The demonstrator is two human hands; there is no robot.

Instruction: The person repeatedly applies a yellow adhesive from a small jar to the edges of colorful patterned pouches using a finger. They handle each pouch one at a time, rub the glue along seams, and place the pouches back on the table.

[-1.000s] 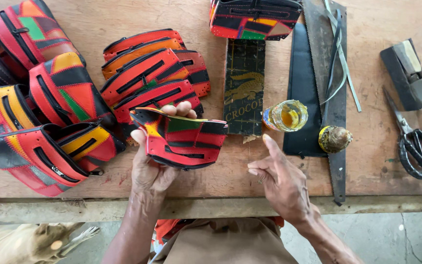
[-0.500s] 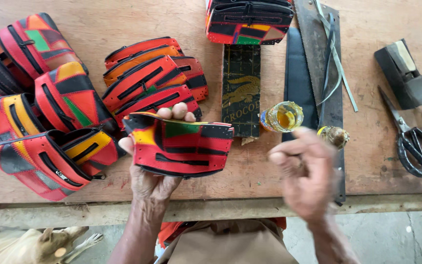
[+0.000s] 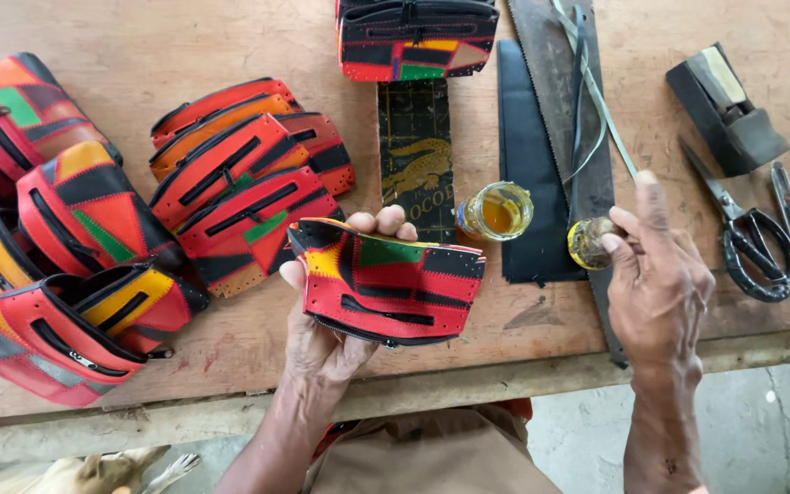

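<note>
My left hand [image 3: 326, 338] holds up a patchwork leather pouch [image 3: 386, 279] in red, black, yellow and green, its zip edge facing me. My right hand [image 3: 656, 274] has reached out to the right and its fingers pinch a small yellowish glue-crusted lid or brush stub [image 3: 589, 243] lying on the black strips. An open small jar of amber glue [image 3: 496, 210] stands between the two hands, just right of the pouch.
Several finished patchwork pouches [image 3: 230, 174] lie piled at the left, another [image 3: 418, 37] at the top. A dark embossed strip [image 3: 416, 155], black leather strips [image 3: 532, 183], a saw blade [image 3: 560, 82], scissors [image 3: 752, 242] and a dark block [image 3: 729, 110] lie on the wooden table [image 3: 185, 46].
My right hand has moved from beside the pouch rightward to the yellowish stub and taken hold of it. My left hand tilted the pouch up and to the right.
</note>
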